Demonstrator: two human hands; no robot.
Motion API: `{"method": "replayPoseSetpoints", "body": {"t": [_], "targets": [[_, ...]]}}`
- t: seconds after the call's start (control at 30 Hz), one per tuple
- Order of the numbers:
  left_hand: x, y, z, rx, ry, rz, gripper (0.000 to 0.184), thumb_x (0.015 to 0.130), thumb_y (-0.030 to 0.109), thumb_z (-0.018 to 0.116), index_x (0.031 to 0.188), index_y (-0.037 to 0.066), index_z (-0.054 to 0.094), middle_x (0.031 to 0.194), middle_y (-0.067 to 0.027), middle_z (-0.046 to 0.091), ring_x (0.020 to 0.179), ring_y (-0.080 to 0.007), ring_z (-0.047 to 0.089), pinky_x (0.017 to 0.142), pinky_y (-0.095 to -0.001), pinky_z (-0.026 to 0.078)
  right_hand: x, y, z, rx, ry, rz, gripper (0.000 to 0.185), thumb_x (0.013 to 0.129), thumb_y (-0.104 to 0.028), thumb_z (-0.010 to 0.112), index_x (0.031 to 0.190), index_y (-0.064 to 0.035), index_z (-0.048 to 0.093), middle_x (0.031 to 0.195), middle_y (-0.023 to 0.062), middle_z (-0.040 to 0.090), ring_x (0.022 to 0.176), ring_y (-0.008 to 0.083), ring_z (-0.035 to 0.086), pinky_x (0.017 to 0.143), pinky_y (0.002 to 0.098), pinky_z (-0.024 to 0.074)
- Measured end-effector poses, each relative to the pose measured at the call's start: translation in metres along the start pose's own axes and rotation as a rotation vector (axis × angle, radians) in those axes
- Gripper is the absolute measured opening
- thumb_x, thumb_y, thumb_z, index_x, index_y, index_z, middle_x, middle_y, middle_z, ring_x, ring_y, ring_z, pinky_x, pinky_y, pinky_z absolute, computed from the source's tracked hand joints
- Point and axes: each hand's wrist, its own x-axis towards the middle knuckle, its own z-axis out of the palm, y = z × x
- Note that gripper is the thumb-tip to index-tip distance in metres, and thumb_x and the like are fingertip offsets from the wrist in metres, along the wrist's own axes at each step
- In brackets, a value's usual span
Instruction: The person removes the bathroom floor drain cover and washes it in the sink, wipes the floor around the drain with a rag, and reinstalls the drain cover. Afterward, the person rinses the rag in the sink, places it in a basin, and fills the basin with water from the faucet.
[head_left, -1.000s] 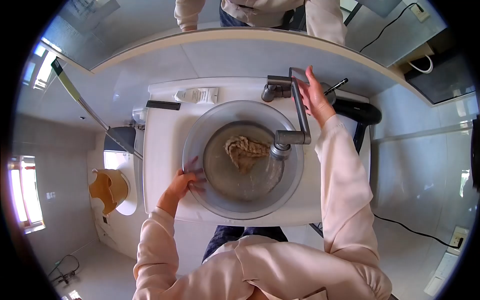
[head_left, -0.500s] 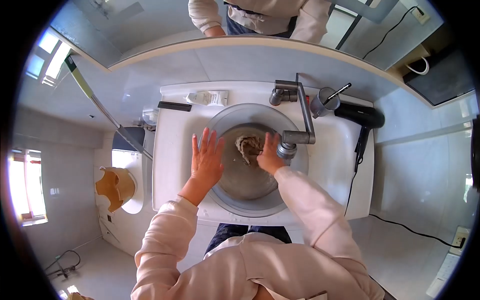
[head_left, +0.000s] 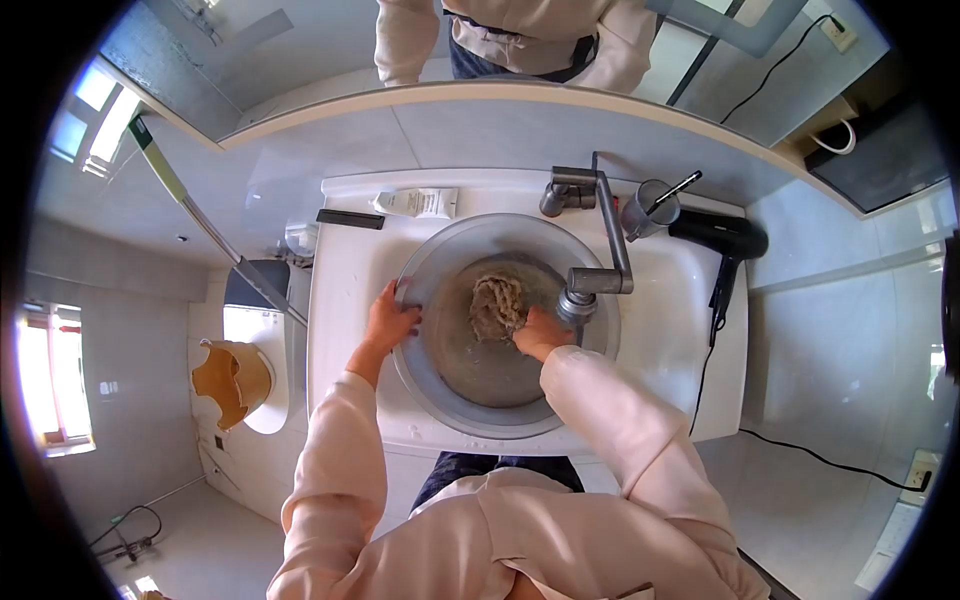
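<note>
A round grey translucent basin (head_left: pixel 440 385) holding murky water sits in the white sink. In the water lies a bunched, wrinkled brown-grey cloth (head_left: pixel 496 305), partly above the surface. My left hand (head_left: pixel 392 318) grips the basin's left rim, fingers curled over the edge. At the cloth's lower right side, my right hand (head_left: pixel 543 333) is closed on it, its fingertips partly hidden by fabric and water. Just right of that hand, the grey faucet (head_left: pixel 600 281) has its swivel arm over the basin, its spout above the right rim.
Behind the basin lie a white tube (head_left: pixel 416 203) and a black comb (head_left: pixel 350 218). A cup (head_left: pixel 650 209) holding a dark-handled stick and a black hair dryer (head_left: pixel 720 232) stand at the back right. A pole (head_left: pixel 215 232) leans at the left.
My left hand has gone from spread over the basin's left side to gripping its rim. My right hand has closed on the cloth, which now shows as a larger bunch. The basin has shifted slightly left.
</note>
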Motion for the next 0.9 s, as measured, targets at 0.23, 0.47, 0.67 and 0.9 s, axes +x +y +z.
{"method": "replayPoseSetpoints", "body": {"t": [0.23,0.47,0.67,0.9], "targets": [[0.016,-0.013,-0.009,-0.293,-0.249,0.005,0.044,0.072,-0.008,0.049,0.112,0.009,0.043,0.096,-0.0125,0.058,0.079,-0.0174,0.059,0.059,-0.0297,0.050,-0.028,-0.037,-0.026,-0.140,-0.279,0.038,0.040,0.072,-0.018,0.048,0.112,-0.0111,0.051,0.120,0.0116,0.050,0.115,0.0330,0.043,0.097,0.0562,0.0207],[0.026,-0.019,0.001,0.361,0.043,0.269,0.057,0.068,0.002,0.058,0.121,0.011,0.038,0.111,-0.0190,0.052,0.094,-0.0326,0.055,0.079,-0.0428,0.046,-0.011,-0.019,-0.011,0.088,-0.030,0.067,0.049,0.071,-0.024,0.054,0.116,-0.0051,0.047,0.120,0.0172,0.048,0.114,0.0344,0.043,0.094,0.0604,0.0239],[-0.013,0.015,0.071,0.676,0.131,0.734,0.079,0.068,0.022,0.064,0.135,0.016,0.021,0.137,-0.0202,0.018,0.124,-0.0386,0.024,0.100,-0.0402,0.028,0.000,-0.020,0.002,-0.172,0.024,0.047,0.064,0.074,-0.031,0.056,0.127,-0.0044,0.031,0.119,0.0168,0.049,0.110,0.0326,0.048,0.094,0.0579,0.0258],[0.041,-0.042,0.117,-1.224,-0.428,-0.479,0.049,0.072,0.045,0.064,0.107,0.014,0.053,0.096,-0.0086,0.058,0.087,-0.0239,0.055,0.078,-0.0386,0.044,-0.014,-0.057,0.025,0.404,-0.060,-0.181,0.046,0.074,-0.031,0.045,0.112,-0.0052,0.047,0.100,0.0224,0.058,0.095,0.0389,0.054,0.083,0.0438,0.0423]]}}
